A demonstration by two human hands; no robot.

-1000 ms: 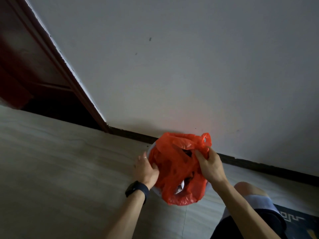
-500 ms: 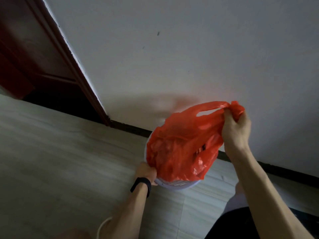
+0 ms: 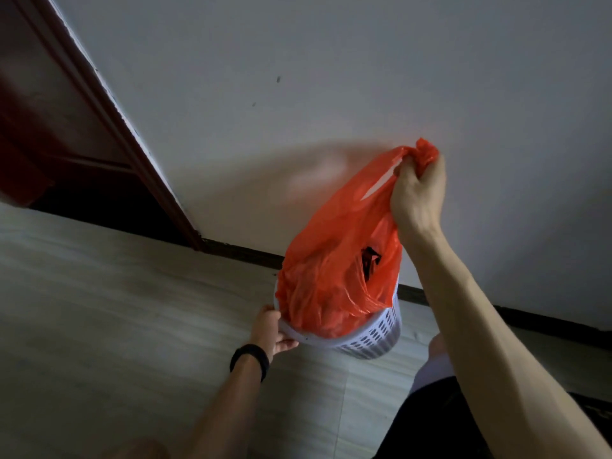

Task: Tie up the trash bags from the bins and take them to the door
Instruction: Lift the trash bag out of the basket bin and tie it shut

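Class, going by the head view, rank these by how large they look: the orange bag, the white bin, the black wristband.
1. orange bag, the largest.
2. white bin, though the bag hides much of it, so only its visible part is ranked.
3. black wristband, the smallest.

I see an orange-red bag (image 3: 334, 260), a white bin (image 3: 374, 332) patterned with rows of small slots, a black wristband (image 3: 250, 359), a dark red-brown door frame (image 3: 109, 104), an off-white wall (image 3: 331, 77) and a pale grey wood-grain floor (image 3: 99, 309)
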